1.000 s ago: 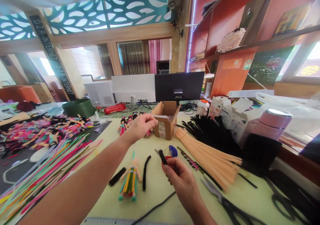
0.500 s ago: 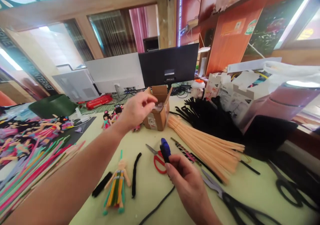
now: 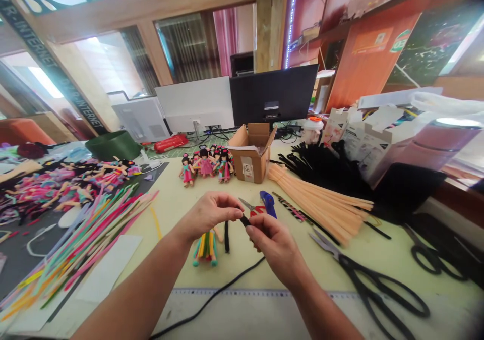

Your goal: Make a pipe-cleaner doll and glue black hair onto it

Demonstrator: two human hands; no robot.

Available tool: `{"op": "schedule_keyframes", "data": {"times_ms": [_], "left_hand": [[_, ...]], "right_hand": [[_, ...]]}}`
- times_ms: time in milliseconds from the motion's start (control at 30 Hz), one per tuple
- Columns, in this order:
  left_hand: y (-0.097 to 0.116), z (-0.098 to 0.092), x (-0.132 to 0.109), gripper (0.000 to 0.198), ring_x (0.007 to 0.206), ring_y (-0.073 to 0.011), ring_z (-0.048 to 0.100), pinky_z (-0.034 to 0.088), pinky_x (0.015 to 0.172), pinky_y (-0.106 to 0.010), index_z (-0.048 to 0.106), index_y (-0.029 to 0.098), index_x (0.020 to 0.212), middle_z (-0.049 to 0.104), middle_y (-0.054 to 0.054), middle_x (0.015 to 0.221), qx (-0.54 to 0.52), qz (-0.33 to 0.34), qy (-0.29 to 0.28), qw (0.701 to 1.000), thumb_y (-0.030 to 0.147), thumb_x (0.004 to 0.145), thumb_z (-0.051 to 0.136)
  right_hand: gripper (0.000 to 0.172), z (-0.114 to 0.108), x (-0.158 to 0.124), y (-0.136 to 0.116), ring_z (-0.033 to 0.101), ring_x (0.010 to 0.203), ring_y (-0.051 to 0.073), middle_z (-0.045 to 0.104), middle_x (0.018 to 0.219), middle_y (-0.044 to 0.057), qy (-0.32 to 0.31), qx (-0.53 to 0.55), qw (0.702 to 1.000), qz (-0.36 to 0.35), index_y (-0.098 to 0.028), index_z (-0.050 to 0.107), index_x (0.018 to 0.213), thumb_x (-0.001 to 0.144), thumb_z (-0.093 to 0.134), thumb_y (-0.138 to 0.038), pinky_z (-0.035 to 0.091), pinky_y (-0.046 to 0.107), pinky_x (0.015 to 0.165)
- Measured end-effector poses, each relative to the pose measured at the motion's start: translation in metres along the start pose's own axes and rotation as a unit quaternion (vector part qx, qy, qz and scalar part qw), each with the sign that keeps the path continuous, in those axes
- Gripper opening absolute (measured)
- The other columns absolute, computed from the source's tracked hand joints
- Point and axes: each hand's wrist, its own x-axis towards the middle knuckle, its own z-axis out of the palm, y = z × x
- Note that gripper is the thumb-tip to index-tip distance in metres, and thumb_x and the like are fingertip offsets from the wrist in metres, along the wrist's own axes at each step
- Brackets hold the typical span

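Note:
My left hand [image 3: 215,211] and my right hand [image 3: 275,239] meet above the table, fingertips pinched on a short black pipe-cleaner piece [image 3: 245,221]. Most of that piece is hidden by the fingers. Below my left hand lies a pipe-cleaner doll [image 3: 206,246] with a yellow and green skirt and teal feet; its upper part is covered by the hand. A black pipe-cleaner strip [image 3: 227,238] lies beside it. Just behind my hands are red-handled scissors [image 3: 257,210] and a blue tool [image 3: 267,204], probably a glue gun, partly hidden.
Finished dolls [image 3: 206,163] stand beside an open cardboard box [image 3: 249,163]. Peach pipe cleaners [image 3: 321,204] and black ones [image 3: 317,171] lie to the right, near large black-handled scissors [image 3: 370,279]. Coloured pipe cleaners [image 3: 102,234] spread at left. A black cord [image 3: 212,297] crosses the front.
My left hand has come back from the cardboard box toward me and joined my right hand at the black piece. The view has shifted, showing more of the table's left and front.

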Motion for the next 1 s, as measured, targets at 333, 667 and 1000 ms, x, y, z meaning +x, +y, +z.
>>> {"op": "schedule_keyframes", "data": {"times_ms": [333, 667, 1000], "left_hand": [[-0.013, -0.003, -0.032, 0.017, 0.065, -0.0116, 0.059, 0.047, 0.063, -0.023, 0.073, 0.015, 0.082, 0.068, -0.002, 0.069, 0.006, 0.058, 0.069, 0.996, 0.028, 0.07, 0.075], [-0.034, 0.016, -0.046, 0.021, 0.061, -0.0107, 0.057, 0.045, 0.062, -0.023, 0.066, 0.014, 0.075, 0.064, 0.0, 0.065, -0.113, 0.016, 0.084, 0.99, 0.029, 0.066, 0.078], [-0.045, 0.018, 0.017, 0.034, 0.077, -0.0147, 0.062, 0.048, 0.076, -0.029, 0.068, 0.015, 0.101, 0.07, -0.005, 0.088, 0.054, 0.066, 0.113, 0.99, 0.036, 0.074, 0.069]], "right_hand": [[0.019, 0.021, -0.02, -0.007, 0.05, 0.054, 0.009, 0.057, 0.061, -0.004, -0.05, 0.096, 0.992, 0.062, -0.016, 0.064, 0.082, 0.07, 0.072, -0.028, 0.04, 0.022, 0.051], [0.018, 0.031, -0.035, -0.011, 0.048, 0.05, 0.007, 0.058, 0.061, -0.005, -0.023, 0.144, 0.986, 0.081, -0.015, 0.061, 0.078, 0.07, 0.072, -0.026, 0.038, 0.021, 0.049], [0.023, -0.004, -0.027, 0.001, 0.047, 0.051, 0.007, 0.058, 0.063, -0.003, 0.049, 0.137, 0.988, 0.045, -0.015, 0.061, 0.081, 0.07, 0.075, -0.031, 0.037, 0.022, 0.05]]}}
